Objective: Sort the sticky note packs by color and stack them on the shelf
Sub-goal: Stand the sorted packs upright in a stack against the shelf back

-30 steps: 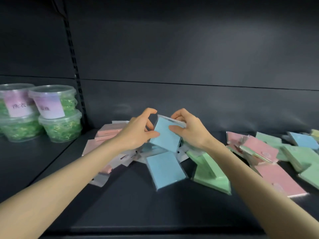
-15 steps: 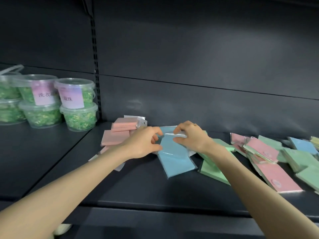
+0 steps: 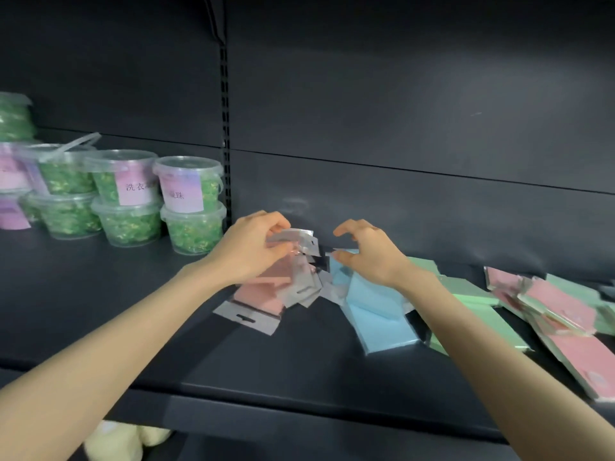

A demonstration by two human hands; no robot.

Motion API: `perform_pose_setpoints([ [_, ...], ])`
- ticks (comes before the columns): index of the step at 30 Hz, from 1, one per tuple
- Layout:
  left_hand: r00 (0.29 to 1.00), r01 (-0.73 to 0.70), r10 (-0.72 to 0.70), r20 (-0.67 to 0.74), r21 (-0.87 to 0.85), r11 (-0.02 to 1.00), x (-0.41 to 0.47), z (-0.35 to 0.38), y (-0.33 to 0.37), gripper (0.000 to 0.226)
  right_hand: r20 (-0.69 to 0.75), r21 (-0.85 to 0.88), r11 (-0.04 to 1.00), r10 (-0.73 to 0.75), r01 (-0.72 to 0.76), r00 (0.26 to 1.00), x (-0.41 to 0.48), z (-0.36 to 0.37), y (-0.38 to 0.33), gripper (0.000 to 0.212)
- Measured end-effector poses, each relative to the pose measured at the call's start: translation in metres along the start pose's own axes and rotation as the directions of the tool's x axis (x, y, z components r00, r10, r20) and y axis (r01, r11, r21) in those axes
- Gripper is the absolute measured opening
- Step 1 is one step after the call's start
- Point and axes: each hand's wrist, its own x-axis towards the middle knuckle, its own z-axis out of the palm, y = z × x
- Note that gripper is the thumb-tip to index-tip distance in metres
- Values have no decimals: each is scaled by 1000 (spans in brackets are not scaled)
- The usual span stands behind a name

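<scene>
Two hands work at the sticky note packs on the dark shelf.
The left hand pinches one pink pack above the pink pile. The right hand, fingers loosely curled and grasping nothing, hovers over two blue packs. Six tubs stand to the left.

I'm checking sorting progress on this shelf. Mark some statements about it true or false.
1. The left hand grips a pack over the pink pile. True.
2. The blue packs lie left of the pink pile. False: they lie to its right.
3. Tubs with green contents stand at the left. True.
4. Green packs sit on the tubs. False: they lie on the shelf, right of the blue packs.
5. A mixed heap, pink and green, lies far right. True.
</scene>
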Motion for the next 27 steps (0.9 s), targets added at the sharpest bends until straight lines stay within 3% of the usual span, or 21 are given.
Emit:
perform_pose_setpoints([
  [7,995,28,-26,98,-21,999,31,-9,-59,38,4,26,998,63,-63,998,51,28,-29,39],
  [18,950,189,-137,282,-165,968,94,23,-106,44,107,86,935,336,-345,936,99,53,-32,55],
  [27,942,237,-138,307,-315,919,98,24,-113,32,224,179,926,290,-332,930,118,51,-20,52],
])
